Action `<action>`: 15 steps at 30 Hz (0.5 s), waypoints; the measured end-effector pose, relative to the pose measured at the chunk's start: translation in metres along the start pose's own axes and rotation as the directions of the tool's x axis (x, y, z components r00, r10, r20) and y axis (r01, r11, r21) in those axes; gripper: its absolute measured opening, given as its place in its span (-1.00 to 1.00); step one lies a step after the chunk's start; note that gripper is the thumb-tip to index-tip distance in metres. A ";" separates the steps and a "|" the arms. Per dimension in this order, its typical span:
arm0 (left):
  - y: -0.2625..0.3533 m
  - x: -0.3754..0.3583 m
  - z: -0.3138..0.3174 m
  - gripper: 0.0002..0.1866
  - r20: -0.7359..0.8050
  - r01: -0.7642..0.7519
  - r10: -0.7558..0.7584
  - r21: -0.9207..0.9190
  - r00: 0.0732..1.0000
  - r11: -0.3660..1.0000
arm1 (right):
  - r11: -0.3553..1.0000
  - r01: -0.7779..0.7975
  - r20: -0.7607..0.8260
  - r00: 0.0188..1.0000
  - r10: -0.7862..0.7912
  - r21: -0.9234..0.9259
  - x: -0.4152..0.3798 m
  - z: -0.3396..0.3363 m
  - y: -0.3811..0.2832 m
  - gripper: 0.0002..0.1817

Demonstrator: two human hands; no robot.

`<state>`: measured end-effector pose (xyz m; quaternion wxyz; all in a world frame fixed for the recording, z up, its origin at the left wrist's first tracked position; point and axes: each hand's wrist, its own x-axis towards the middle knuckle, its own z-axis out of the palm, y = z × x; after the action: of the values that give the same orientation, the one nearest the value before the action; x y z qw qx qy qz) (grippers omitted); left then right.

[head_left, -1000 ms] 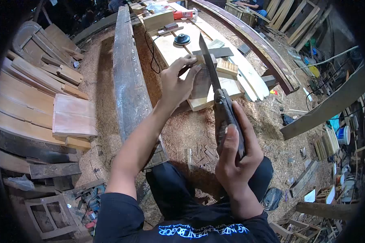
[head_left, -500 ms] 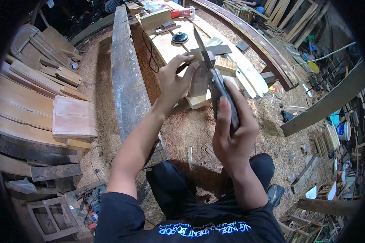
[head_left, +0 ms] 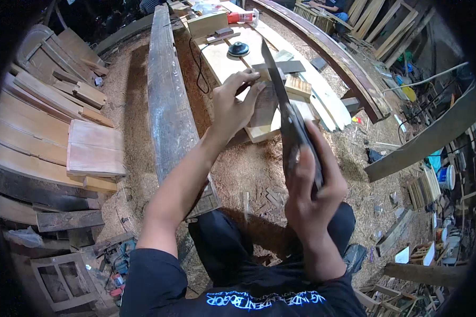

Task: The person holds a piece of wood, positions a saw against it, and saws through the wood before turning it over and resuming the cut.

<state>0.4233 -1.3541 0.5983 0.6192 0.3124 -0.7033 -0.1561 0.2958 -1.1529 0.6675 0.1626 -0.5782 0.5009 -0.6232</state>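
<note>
My right hand point(head_left: 314, 185) is wrapped around the dark handle of a handsaw point(head_left: 280, 90), whose blade points up and away from me. Under the thumb and fingers of my left hand point(head_left: 234, 103) is a brown wood block point(head_left: 264, 108), gripped near its top. The saw blade runs along the block's right side; where the teeth meet the wood is hidden. The block rests on a pale plank bench point(head_left: 217, 58). Behind it lie a dark flat strip of wood point(head_left: 289, 67) and a small light block point(head_left: 298, 85).
A round black pad point(head_left: 238, 49) and a red power tool point(head_left: 240, 17) sit further along the bench. A long grey beam point(head_left: 169, 100) runs on the left, a curved beam point(head_left: 328, 53) on the right. Wood panels point(head_left: 96, 148) stand at left. Shavings cover the floor. Another person point(head_left: 330, 6) sits far back.
My right hand has pulled the saw back toward me and slightly right. My left hand stays at the wood block, and the whole view has shifted a little.
</note>
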 end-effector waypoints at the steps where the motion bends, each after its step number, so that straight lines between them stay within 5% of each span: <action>1: 0.003 0.002 0.000 -0.76 -0.001 -0.017 0.017 -0.019 1.000 1.000 | 0.998 -0.053 0.019 0.998 0.053 -0.016 0.009 0.002 -0.002 -0.55; 5: -0.001 0.004 0.008 -0.77 -0.081 -0.047 0.042 -0.053 0.996 0.997 | 0.996 -0.073 0.060 0.995 0.076 -0.044 0.005 0.000 0.000 -0.55; 13: 0.005 0.004 0.001 -0.77 -0.002 -0.010 0.010 -0.015 1.000 1.000 | 0.983 0.156 0.005 0.988 -0.156 -0.098 0.022 0.014 0.016 -0.58; 14: 0.004 0.005 0.001 -0.77 -0.008 -0.016 0.016 -0.014 1.000 1.000 | 0.999 -0.007 0.018 1.000 0.008 -0.031 0.012 0.008 0.005 -0.56; 15: -0.001 0.003 0.002 -0.76 -0.011 -0.018 0.018 -0.002 1.000 1.000 | 1.000 -0.003 0.021 1.000 0.003 -0.030 0.002 0.004 0.004 -0.56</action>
<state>0.4212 -1.3569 0.6002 0.6249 0.3063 -0.7024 -0.1494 0.2977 -1.1580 0.6646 0.1600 -0.5865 0.5094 -0.6090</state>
